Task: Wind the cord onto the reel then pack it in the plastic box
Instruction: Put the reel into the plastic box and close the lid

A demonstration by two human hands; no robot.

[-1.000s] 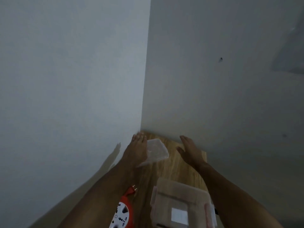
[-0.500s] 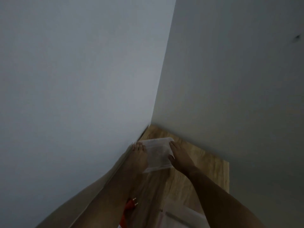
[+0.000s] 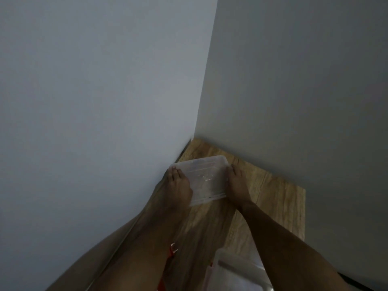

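Observation:
A clear plastic lid [image 3: 204, 179] is held over the far end of the wooden table [image 3: 275, 198]. My left hand [image 3: 177, 183] grips its left edge and my right hand [image 3: 236, 182] grips its right edge. Near the bottom edge of the view lies the clear plastic box [image 3: 235, 271], partly behind my right forearm. The orange plug [image 3: 172, 249] of the cord shows beside my left forearm, and the reel itself is hidden.
The table sits in a corner, with one pale wall [image 3: 94, 101] along its left side and another wall [image 3: 304, 80] behind it. Its right edge [image 3: 304, 213] drops off to a dark floor.
My right hand has come in and closed on the lid's right edge. Both hands now hold the lid, which has turned flatter. The view has shifted, hiding the reel.

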